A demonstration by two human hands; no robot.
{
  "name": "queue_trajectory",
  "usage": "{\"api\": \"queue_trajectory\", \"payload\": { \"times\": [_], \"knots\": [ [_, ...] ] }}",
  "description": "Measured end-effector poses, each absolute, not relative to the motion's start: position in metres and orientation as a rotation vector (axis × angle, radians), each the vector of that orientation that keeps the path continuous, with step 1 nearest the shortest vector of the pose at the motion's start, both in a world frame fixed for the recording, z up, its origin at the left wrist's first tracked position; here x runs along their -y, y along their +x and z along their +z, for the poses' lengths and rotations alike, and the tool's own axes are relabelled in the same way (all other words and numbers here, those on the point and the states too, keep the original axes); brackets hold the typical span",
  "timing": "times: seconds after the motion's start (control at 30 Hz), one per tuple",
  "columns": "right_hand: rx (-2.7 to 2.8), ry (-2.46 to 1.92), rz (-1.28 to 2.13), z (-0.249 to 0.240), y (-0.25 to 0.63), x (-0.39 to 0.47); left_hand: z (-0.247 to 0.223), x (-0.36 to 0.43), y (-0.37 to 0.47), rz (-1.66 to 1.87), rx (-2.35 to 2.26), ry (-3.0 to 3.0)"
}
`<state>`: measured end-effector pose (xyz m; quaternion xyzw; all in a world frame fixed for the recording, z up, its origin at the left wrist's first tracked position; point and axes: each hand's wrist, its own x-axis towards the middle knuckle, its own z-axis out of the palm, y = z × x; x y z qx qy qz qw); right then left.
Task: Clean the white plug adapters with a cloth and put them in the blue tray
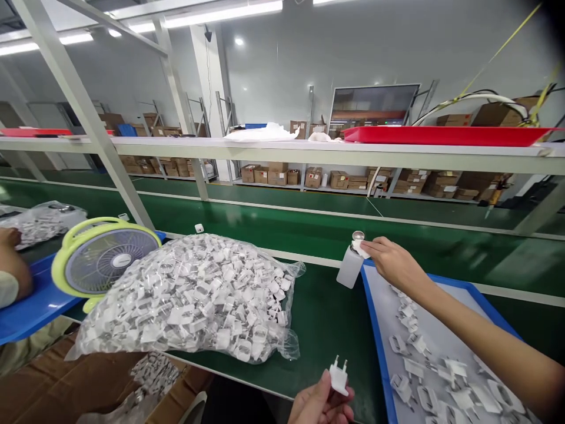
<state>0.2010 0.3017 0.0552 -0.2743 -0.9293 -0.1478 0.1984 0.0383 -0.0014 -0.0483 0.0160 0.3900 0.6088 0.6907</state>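
Observation:
Near the bottom of the head view, my left hand [321,401] pinches a white two-pin plug adapter [338,377], its metal pins pointing up. My right hand [388,258] reaches to the top of a translucent dispenser bottle [350,270] with a metal cap. Between those fingers is a small white wipe [362,250], touching or right beside the cap. Under my right forearm, a blue-rimmed tray [373,330] holds many white plug adapters. A large clear plastic bag [189,294] full of white adapter parts lies left of my hands.
A lime-green fan [110,259] stands behind the bag's left end. At far left is another person's arm [13,265] over a blue tray [39,294]. An open cardboard box [163,388] sits below the table edge. Overhead, a shelf bears a red tray [441,136].

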Motion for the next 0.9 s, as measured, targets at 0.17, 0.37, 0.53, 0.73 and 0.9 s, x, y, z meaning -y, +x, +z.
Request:
{"api": "queue_trajectory", "payload": {
  "times": [0.17,0.37,0.53,0.73,0.9],
  "knots": [
    [2.662,-0.722,-0.441,0.059,0.199,-0.307,-0.046,-0.001,0.044,1.328,-0.853,0.043],
    [2.655,-0.769,-0.428,0.063,0.197,-0.303,-0.049,-0.001,0.046,1.335,-0.831,0.089],
    [2.64,-0.807,-0.386,0.063,0.199,-0.3,-0.046,0.002,0.046,1.331,-0.797,0.103],
    [2.633,-0.837,-0.366,0.063,0.198,-0.297,-0.039,0.004,0.047,1.342,-0.774,0.006],
    [2.627,-0.861,-0.354,0.062,0.198,-0.296,-0.036,0.007,0.045,1.342,-0.801,-0.015]
  ]
}}
